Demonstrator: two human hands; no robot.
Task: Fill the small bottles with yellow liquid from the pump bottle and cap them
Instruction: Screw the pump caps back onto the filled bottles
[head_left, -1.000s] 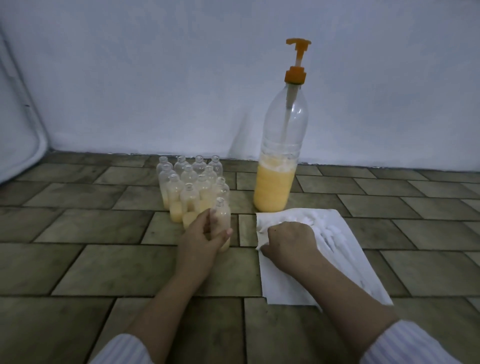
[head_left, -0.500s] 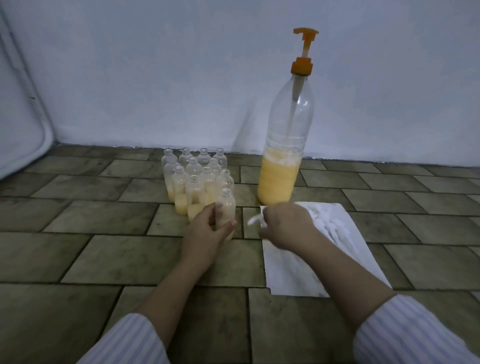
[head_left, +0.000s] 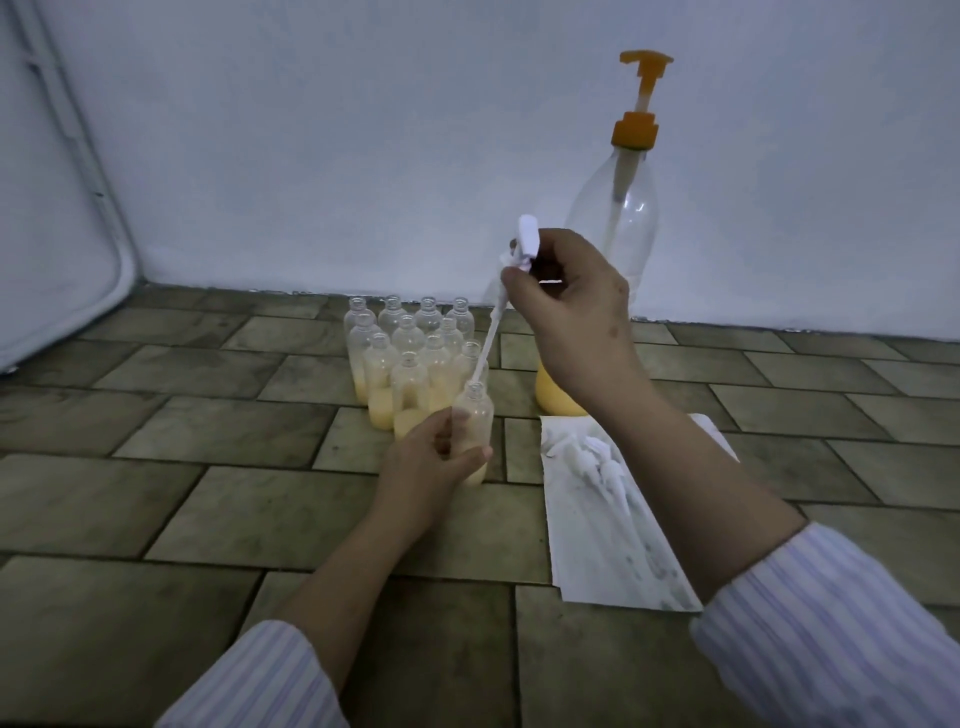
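My left hand (head_left: 426, 462) grips a small clear bottle (head_left: 474, 415) with yellow liquid at its bottom, standing on the tiled floor. My right hand (head_left: 566, 306) is raised above it and pinches a white spray cap (head_left: 524, 244); the cap's long dip tube (head_left: 485, 348) slants down, its tip at the bottle's open mouth. Behind stands a cluster of several small open bottles (head_left: 410, 353), some partly filled with yellow liquid. The tall pump bottle (head_left: 621, 218) with an orange pump head stands behind my right hand, yellow liquid at its base.
A white paper sheet (head_left: 613, 551) lies on the floor to the right, with several more white spray caps (head_left: 592, 457) on it. A pale wall runs close behind the bottles. A white rounded panel (head_left: 57, 234) leans at the far left.
My right hand lifted a white spray cap from the paper sheet and brought it up over the bottle in my left hand. The camera moved closer and tilted.
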